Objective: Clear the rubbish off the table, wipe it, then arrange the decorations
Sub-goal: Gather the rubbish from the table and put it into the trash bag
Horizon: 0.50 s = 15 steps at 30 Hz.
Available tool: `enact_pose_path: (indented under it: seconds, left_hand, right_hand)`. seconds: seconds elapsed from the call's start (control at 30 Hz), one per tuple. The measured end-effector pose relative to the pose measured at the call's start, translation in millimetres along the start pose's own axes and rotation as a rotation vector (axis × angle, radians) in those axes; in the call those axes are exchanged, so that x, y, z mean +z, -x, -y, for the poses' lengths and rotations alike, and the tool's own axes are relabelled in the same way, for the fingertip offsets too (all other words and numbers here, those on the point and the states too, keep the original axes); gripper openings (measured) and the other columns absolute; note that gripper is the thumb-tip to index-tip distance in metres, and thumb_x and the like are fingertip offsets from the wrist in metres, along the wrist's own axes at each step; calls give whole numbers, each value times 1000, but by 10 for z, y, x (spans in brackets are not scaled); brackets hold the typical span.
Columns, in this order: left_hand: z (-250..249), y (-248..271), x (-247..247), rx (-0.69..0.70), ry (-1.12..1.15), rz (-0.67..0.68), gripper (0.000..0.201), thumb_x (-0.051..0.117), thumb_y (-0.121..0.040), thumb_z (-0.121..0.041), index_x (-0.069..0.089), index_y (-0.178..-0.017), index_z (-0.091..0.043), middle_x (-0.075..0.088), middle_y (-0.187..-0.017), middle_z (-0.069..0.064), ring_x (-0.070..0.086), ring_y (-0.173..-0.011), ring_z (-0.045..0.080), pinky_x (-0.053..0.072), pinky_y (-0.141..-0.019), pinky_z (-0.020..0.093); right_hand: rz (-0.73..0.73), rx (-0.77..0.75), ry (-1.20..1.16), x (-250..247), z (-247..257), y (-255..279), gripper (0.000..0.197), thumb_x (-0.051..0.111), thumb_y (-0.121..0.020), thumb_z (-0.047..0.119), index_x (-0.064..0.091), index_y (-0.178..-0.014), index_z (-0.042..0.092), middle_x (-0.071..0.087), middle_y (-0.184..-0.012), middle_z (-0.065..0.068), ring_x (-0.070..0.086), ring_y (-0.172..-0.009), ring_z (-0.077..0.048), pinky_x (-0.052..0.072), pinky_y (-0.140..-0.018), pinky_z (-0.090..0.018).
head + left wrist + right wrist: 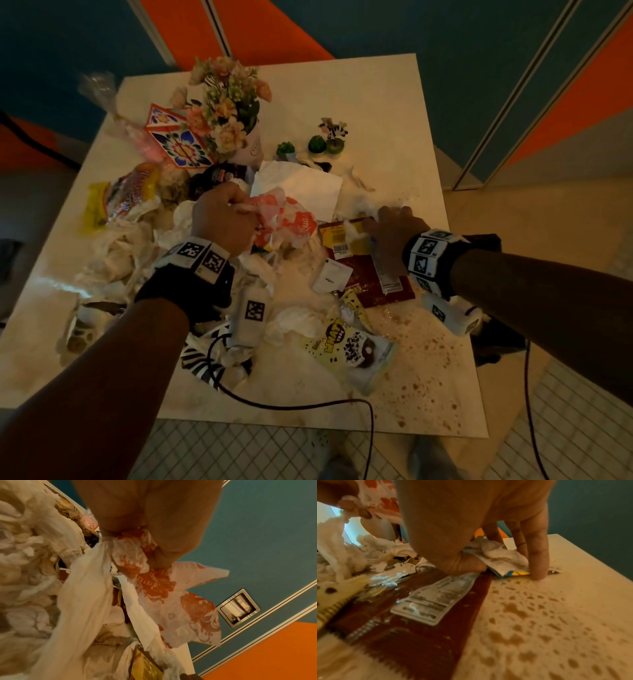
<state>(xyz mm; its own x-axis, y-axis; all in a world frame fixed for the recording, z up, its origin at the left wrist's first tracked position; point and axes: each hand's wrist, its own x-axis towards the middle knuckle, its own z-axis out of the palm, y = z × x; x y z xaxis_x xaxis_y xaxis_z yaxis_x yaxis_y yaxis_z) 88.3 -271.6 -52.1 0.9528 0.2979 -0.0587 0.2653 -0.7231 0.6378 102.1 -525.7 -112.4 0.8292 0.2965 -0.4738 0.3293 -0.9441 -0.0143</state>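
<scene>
**Orange-printed wrapper held; counter stained and littered**

Orange-and-white wrapper (287, 219) is gripped in the curled fingers of the left hand (222, 219), above crumpled tissues (120, 250). The right hand (394, 226) is pressed down, fingers fairly straight, on a tissue (498, 555) lying over the far end of a dark red packet (373, 274). Brown droplets (530, 615) on the counter (394, 137) are shown clearly only by the right wrist view. A flower pot (250, 150) holding a bouquet (226, 102) is seen at the far side.
</scene>
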Motion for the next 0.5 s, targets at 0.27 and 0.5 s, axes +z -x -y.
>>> enact_pose_path:
  seconds: [0.27, 0.5]
  left_hand:
    - [-137, 39, -150, -23, 10, -20, 11, 69, -80, -19, 61, -83, -11, 65, -83, 8, 63, -79, 29, 55, -63, 38]
    - [-736, -73, -369, -74, 293, -201, 5, 67, -70, -8, 66, -75, -11, 70, -78, 13, 62, -67, 24, 54, -58, 43]
  right_hand:
    - [-95, 80, -291, -150, -114, 46, 62, 61, -79, 17, 35, -136, 22, 44, -125, -12, 50, -109, -40, 45, -79, -39]
    - [-219, 141, -618, -383, -492, 243, 38, 54, -85, 5, 39, -114, 25, 44, -83, -2, 41, -63, -21, 28, -51, -29]
